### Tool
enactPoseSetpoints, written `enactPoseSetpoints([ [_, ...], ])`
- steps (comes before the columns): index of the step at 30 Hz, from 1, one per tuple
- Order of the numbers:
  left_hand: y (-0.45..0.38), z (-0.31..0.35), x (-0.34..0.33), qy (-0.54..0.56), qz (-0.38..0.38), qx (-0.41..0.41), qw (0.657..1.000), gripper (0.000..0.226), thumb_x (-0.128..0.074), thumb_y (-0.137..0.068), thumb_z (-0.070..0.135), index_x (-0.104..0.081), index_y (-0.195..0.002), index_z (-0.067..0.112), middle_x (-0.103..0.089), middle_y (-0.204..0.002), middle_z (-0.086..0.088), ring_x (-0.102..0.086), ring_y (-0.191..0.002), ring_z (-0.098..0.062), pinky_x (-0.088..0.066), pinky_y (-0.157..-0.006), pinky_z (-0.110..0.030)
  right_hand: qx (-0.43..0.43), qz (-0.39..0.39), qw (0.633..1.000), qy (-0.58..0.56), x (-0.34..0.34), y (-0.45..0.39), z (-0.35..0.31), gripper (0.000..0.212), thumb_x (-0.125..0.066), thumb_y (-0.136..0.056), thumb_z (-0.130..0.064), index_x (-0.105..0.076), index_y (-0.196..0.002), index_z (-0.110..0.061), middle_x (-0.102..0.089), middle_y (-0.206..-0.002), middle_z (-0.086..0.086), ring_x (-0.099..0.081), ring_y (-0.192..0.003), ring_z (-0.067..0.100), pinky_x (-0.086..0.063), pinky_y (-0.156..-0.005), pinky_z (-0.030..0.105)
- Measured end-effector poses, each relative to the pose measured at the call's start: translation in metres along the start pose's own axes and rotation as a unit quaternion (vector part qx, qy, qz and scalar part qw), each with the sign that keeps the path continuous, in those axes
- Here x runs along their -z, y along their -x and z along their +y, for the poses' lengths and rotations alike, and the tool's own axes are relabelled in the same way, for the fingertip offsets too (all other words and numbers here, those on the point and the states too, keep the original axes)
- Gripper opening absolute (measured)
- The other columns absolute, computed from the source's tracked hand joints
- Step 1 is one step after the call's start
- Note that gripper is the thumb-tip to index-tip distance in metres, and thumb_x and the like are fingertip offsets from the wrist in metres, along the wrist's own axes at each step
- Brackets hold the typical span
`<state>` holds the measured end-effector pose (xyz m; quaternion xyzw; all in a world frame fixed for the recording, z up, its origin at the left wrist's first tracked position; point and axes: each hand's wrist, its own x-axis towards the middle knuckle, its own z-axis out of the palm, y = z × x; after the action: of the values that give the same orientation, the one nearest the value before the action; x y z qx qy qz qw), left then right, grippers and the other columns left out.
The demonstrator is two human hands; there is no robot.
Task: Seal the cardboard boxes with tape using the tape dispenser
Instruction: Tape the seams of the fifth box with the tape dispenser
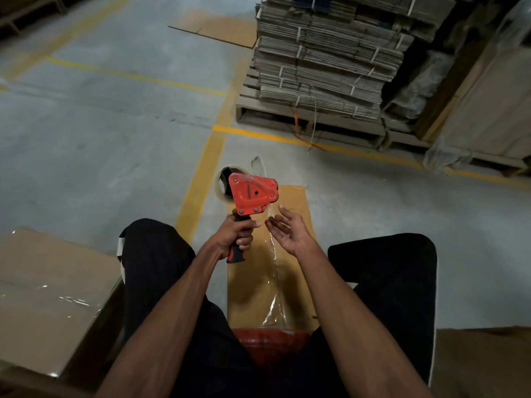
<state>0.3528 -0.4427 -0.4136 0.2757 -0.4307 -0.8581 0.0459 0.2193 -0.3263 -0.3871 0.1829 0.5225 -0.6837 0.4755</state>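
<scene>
The left hand (237, 235) was wrapped tight around the black-and-red handle of the tape dispenser (253, 195), fingers curled, holding the tool upright just above the middle of the view. The dispenser's orange-red side plate faced the camera, and its roll of clear tape (222, 183) showed behind the plate at about ten o'clock from the hand. Just beside it, at three o'clock, the right hand (287, 229) was spread loosely with the palm turned up and the fingers relaxed, holding nothing; its fingertips were close to the dispenser's lower edge, though whether they touched the tape there could not be told.

A strip of clear tape (274, 271) ran from the dispenser's mouth toward six o'clock, down along the centre of a flat cardboard box (250, 294) lying on the floor between the person's knees. The strip looked wrinkled near its lower end. Both legs, in dark trousers, framed the box at seven and five o'clock, and something red (270, 343) sat at six o'clock below the box.

At eight o'clock stood a taped cardboard box (48, 294), its top glinting with tape. Another brown carton edge (482, 360) showed at four o'clock. Farther out, at one o'clock, a pallet (310, 122) carried bundled stacks of flattened cartons (324, 61). Yellow lines (198, 191) crossed the grey concrete floor (100, 139), and a loose cardboard sheet (218, 28) lay at twelve o'clock.
</scene>
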Motion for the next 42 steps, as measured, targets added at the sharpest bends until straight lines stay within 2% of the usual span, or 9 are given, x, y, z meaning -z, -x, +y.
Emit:
enactPoseSetpoints([
  [9, 0.0, -0.001, -0.006, -0.104, 0.019, 0.013, 0.994, 0.049, -0.07, -0.088, 0.0, -0.035, -0.059, 0.018, -0.022, -0.046, 0.0, -0.026, -0.033, -0.011, -0.027, -0.044, -0.021, -0.045, 0.038, 0.998, 0.01, 0.01, -0.014, -0.015, 0.019, -0.044, -0.094, 0.014, -0.06, -0.104, 0.01, -0.063, -0.095, 0.022, -0.065, -0.083, 0.029, -0.063, -0.06, 0.031],
  [15, -0.011, 0.003, -0.005, -0.205, -0.002, 0.026, 0.978, 0.04, -0.076, -0.085, 0.001, -0.056, -0.056, 0.02, -0.031, -0.047, -0.003, -0.03, -0.037, -0.015, -0.029, -0.046, -0.026, 0.013, 0.056, 0.99, 0.126, 0.021, -0.045, -0.023, 0.027, -0.053, -0.088, 0.022, -0.067, -0.106, 0.007, -0.071, -0.095, 0.022, -0.07, -0.075, 0.024, -0.061, -0.059, 0.03],
  [18, -0.025, 0.01, 0.0, -0.264, -0.001, 0.029, 0.964, 0.024, -0.077, -0.084, 0.0, -0.068, -0.066, 0.013, -0.037, -0.047, -0.006, -0.032, -0.039, -0.016, -0.029, -0.046, -0.029, 0.096, 0.086, 0.972, 0.194, 0.024, -0.068, -0.038, 0.034, -0.059, -0.086, 0.021, -0.064, -0.108, -0.005, -0.07, -0.082, 0.019, -0.068, -0.065, 0.025, -0.06, -0.051, 0.036],
  [23, -0.071, 0.017, 0.008, -0.331, 0.027, 0.031, 0.943, 0.037, -0.071, -0.09, 0.002, -0.066, -0.057, 0.019, -0.047, -0.049, -0.003, -0.039, -0.045, -0.017, -0.035, -0.047, -0.03, 0.143, 0.084, 0.948, 0.271, 0.026, -0.123, -0.048, 0.048, -0.069, -0.081, 0.018, -0.054, -0.101, -0.024, -0.07, -0.092, 0.025, -0.067, -0.079, 0.031, -0.06, -0.069, 0.06],
  [29, -0.151, 0.04, 0.029, -0.483, 0.076, 0.028, 0.872, 0.039, -0.057, -0.082, -0.009, -0.056, -0.055, 0.02, -0.05, -0.043, 0.008, -0.044, -0.042, -0.004, -0.036, -0.045, -0.02, 0.277, 0.134, 0.872, 0.381, 0.026, -0.191, -0.079, 0.047, -0.073, -0.075, 0.012, -0.055, -0.101, -0.023, -0.061, -0.071, 0.004, -0.06, -0.066, 0.017, -0.051, -0.055, 0.026],
  [31, -0.179, 0.052, 0.044, -0.523, 0.075, 0.013, 0.849, 0.032, -0.062, -0.08, 0.0, -0.059, -0.057, 0.022, -0.054, -0.049, 0.01, -0.046, -0.049, -0.001, -0.037, -0.047, -0.017, 0.315, 0.177, 0.846, 0.393, 0.036, -0.223, -0.105, 0.048, -0.077, -0.074, 0.006, -0.056, -0.102, -0.026, -0.065, -0.065, -0.003, -0.065, -0.063, 0.014, -0.057, -0.061, 0.03],
  [34, -0.222, 0.062, 0.09, -0.568, 0.108, 0.014, 0.815, 0.013, -0.064, -0.076, 0.021, -0.064, -0.065, 0.014, -0.06, -0.057, 0.002, -0.045, -0.056, -0.007, -0.047, -0.053, -0.037, 0.351, 0.23, 0.824, 0.381, 0.061, -0.269, -0.151, 0.052, -0.085, -0.069, 0.002, -0.054, -0.103, -0.023, -0.069, -0.063, 0.0, -0.07, -0.059, 0.017, -0.062, -0.066, 0.043],
  [38, -0.264, 0.075, 0.115, -0.607, 0.121, 0.022, 0.785, 0.02, -0.058, -0.07, 0.025, -0.059, -0.068, 0.006, -0.057, -0.059, -0.01, -0.044, -0.054, -0.018, -0.044, -0.052, -0.039, 0.335, 0.229, 0.83, 0.382, 0.058, -0.305, -0.18, 0.046, -0.087, -0.073, 0.001, -0.055, -0.102, -0.016, -0.07, -0.069, 0.011, -0.073, -0.062, 0.025, -0.06, -0.057, 0.034],
  [42, -0.283, 0.082, 0.112, -0.666, 0.097, 0.015, 0.74, 0.027, -0.053, -0.065, 0.037, -0.055, -0.065, 0.01, -0.056, -0.06, -0.008, -0.055, -0.057, -0.03, -0.047, -0.055, -0.04, 0.321, 0.248, 0.818, 0.408, 0.061, -0.343, -0.174, 0.051, -0.082, -0.074, 0.0, -0.052, -0.088, -0.038, -0.07, -0.063, -0.006, -0.071, -0.084, 0.033, -0.061, -0.071, 0.048],
])
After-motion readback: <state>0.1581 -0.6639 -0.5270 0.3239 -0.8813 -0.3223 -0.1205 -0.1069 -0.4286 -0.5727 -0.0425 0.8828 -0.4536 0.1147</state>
